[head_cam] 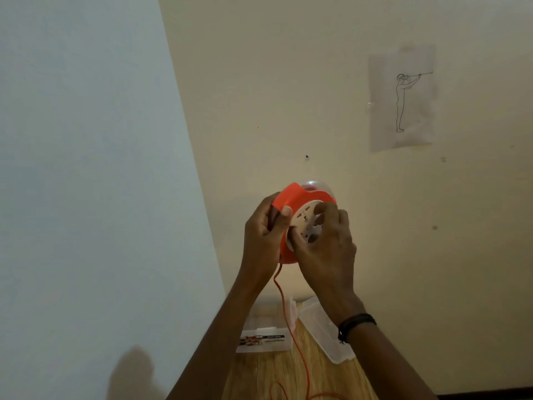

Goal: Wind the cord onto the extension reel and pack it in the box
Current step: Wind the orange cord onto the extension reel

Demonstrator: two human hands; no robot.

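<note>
The seemingly light, rigid reel [300, 197] is gripped at nine o'clock by the left hand [264, 235] and pinched mid-face by the right hand [328, 246], its limp cord [291, 321] dangling at six.

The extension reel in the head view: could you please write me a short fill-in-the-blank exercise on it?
1. The reel has an ___ housing.
2. Its cord hangs down toward the wooden ___.
3. The black band is on the ___ wrist.
Missing words: orange; table; right.
</note>
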